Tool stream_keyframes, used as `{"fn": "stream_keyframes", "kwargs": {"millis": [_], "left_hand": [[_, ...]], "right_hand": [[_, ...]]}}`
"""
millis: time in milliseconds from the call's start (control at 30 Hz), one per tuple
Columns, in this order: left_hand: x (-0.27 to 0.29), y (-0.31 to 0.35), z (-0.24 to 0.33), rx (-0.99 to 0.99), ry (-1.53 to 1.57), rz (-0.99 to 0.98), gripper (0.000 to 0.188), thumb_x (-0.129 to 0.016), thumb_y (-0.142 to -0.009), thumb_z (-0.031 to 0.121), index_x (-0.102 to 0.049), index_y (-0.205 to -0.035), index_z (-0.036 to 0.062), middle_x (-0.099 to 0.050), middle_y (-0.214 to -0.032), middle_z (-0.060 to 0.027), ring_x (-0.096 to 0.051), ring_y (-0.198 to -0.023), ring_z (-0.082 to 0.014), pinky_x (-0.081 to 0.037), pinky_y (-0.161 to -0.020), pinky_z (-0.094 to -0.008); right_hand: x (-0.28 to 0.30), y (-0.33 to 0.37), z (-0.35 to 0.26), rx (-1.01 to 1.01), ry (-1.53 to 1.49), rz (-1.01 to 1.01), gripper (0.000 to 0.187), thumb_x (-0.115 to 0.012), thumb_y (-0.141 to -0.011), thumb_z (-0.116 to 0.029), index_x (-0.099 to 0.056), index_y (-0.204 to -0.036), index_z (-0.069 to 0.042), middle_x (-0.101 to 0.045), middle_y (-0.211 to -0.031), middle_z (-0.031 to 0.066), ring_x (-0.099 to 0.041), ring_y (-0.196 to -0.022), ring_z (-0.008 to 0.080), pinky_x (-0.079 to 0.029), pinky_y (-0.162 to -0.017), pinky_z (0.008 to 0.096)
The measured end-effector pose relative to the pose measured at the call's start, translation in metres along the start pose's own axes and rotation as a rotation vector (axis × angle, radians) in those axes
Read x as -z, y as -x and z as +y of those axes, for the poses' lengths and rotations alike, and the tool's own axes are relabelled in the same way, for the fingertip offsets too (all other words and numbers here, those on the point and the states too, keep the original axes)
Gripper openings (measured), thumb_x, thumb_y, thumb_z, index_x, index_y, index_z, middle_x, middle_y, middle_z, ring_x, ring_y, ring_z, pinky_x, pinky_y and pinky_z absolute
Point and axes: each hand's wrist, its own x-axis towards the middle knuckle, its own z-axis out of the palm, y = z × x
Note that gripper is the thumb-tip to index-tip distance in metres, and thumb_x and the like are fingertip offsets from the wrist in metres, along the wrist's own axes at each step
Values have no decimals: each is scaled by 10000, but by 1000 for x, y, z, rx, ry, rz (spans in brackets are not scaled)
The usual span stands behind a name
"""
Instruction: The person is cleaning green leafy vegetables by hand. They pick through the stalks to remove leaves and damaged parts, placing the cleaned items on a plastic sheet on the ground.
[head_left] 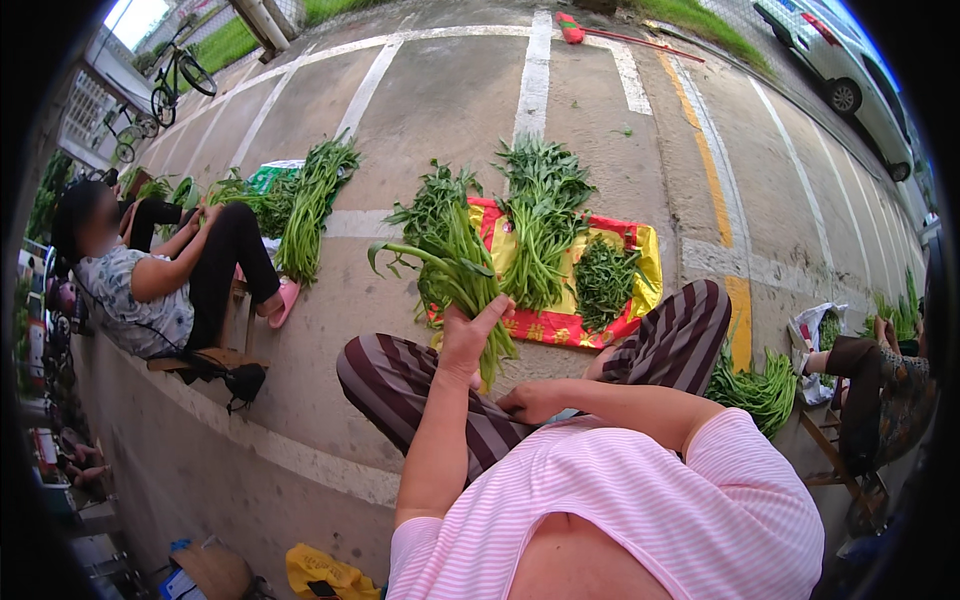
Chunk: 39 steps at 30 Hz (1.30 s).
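Note:
My left hand (466,342) is closed around a bunch of long-stemmed leafy greens (452,258), which look like water spinach. The stems tilt up and away over my left knee, with their lower ends showing below my fist. By my lap, my right hand (532,400) is closed with its fingers curled down; whatever is in them is hidden. In front of me lies a red and yellow sheet (650,268). A larger bundle of greens (540,225) rests on it, beside a small heap of loose leaves (604,284). More greens (436,196) lie behind the held bunch.
On the left a person (150,275) sits on a low wooden stool by another pile of greens (310,215). To the right, greens (757,392) lie near another seated person (870,400). A red-handled tool (640,44) lies far off. Behind me is a yellow bag (330,575).

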Motion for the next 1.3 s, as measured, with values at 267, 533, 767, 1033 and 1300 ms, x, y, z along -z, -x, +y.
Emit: {"fn": "stream_keyframes", "kwargs": {"millis": [267,533,767,1033,1300], "left_hand": [[-6,1,6,22,180,-27,336,-665,-904,46,-583,-1224,-9,-691,-892,-63,-659,-781,-135,-531,-716,-267],[-12,-7,-2,-41,40,7,270,-678,-885,29,-622,-1148,4,-688,-879,-41,-657,-740,-127,-512,-661,-252],[-12,-5,-19,-134,-310,23,201,-722,-866,81,-661,-1034,-11,-712,-947,-58,-668,-812,-117,-524,-714,-263],[-43,15,-28,-127,-296,-63,321,-746,-865,134,-628,-1129,-4,-689,-1004,-41,-628,-892,-99,-509,-787,-270],[-72,35,-21,-53,-196,-102,302,-730,-870,70,-637,-1153,19,-680,-1014,-18,-639,-859,-99,-518,-746,-245]], "right_hand": [[0,4,59,-24,-177,61,206,-564,-877,-129,-610,-1050,-28,-672,-893,161,-605,-815,300,-483,-792,413],[-13,-19,35,-247,27,617,288,-622,-891,-210,-649,-1146,-78,-686,-952,165,-665,-886,301,-518,-817,421],[49,38,-19,270,-631,1451,185,-599,-980,-122,-601,-1141,-32,-618,-1019,8,-591,-870,48,-492,-761,214],[63,66,-50,168,-176,1540,293,-745,-850,-120,-626,-1101,-27,-610,-1003,61,-629,-864,123,-518,-769,257],[50,87,-30,249,-560,1457,189,-676,-914,-88,-679,-1078,6,-700,-900,29,-650,-772,76,-531,-677,218]]}}
